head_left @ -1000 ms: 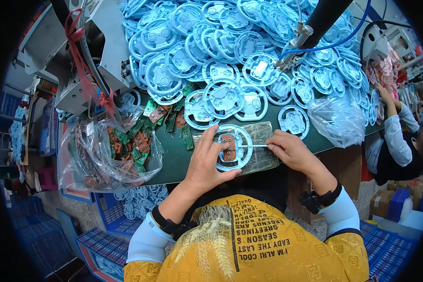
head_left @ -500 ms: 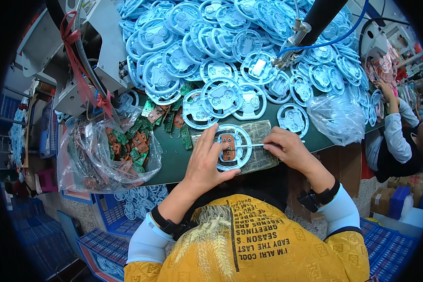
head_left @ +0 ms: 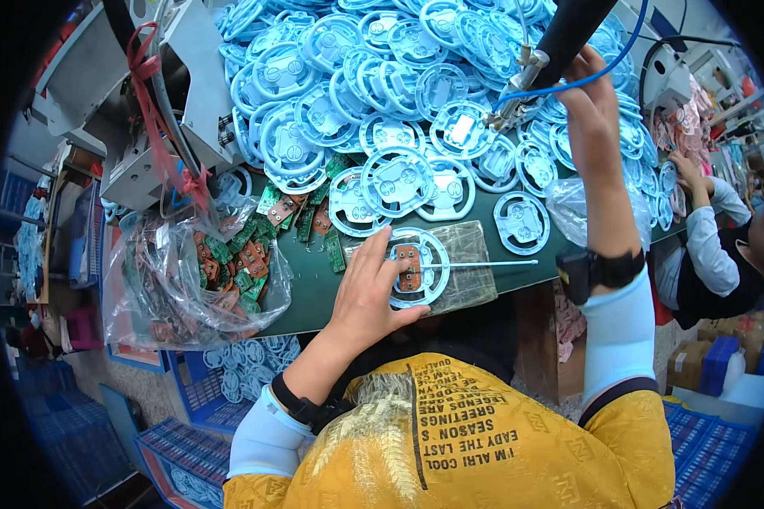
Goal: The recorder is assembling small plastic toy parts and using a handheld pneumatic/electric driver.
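Observation:
My left hand (head_left: 367, 284) holds a light-blue plastic toy steering wheel (head_left: 440, 284), thumb at its near edge and fingers over its left side. A brown circuit board (head_left: 408, 269) sits within the wheel, under my fingertips. From the wheel a thin pale-blue rod (head_left: 497, 264) points right, untouched by my right hand. Wheel and rod rest over a taped block (head_left: 471, 242). My right hand (head_left: 592, 106) is raised at the far right, beside a black hanging tool (head_left: 569, 30) with a metal tip. Its fingers are partly hidden there, so a grip is not clear.
A big heap of blue wheels (head_left: 339, 102) covers the far side. Left lies a clear bag of circuit boards (head_left: 246, 263), below a grey machine (head_left: 174, 93). A blue hose (head_left: 620, 68) loops by the tool. A co-worker's arm (head_left: 709, 237) is at right.
My right hand has let go of the rod and moved up and right to the hanging tool. My left hand stays on the wheel.

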Available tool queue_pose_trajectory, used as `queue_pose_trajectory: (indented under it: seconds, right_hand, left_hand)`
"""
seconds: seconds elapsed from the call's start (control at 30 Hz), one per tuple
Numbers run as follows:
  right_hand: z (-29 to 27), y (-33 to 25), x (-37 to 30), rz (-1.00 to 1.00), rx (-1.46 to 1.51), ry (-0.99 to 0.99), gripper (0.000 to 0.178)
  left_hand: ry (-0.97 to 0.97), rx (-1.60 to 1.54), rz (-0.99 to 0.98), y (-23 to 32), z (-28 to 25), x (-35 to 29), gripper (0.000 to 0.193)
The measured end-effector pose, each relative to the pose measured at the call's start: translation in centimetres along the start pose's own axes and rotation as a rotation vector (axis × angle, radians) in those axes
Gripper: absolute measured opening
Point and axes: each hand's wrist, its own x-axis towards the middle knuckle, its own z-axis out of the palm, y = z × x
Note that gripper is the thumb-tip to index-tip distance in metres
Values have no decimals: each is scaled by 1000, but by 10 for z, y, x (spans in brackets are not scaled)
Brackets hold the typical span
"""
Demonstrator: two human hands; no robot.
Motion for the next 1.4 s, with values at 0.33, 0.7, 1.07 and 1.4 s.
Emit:
queue_pose_trajectory:
  seconds: [0.33, 0.7, 1.07, 1.4]
  right_hand:
    - [26, -69, 34, -10, 211, -285, 45]
    - [87, -120, -38, 86, 296, -209, 44]
    - [97, -116, -52, 84, 295, -242, 45]
    - [104, -120, -67, 52, 247, -268, 34]
  left_hand:
    - [-7, 20, 22, 0, 1, -2, 70]
    - [27, 19, 40, -3, 3, -2, 68]
    - [2, 54, 20, 0, 0, -1, 60]
    - [-4, 56, 34, 1, -2, -1, 73]
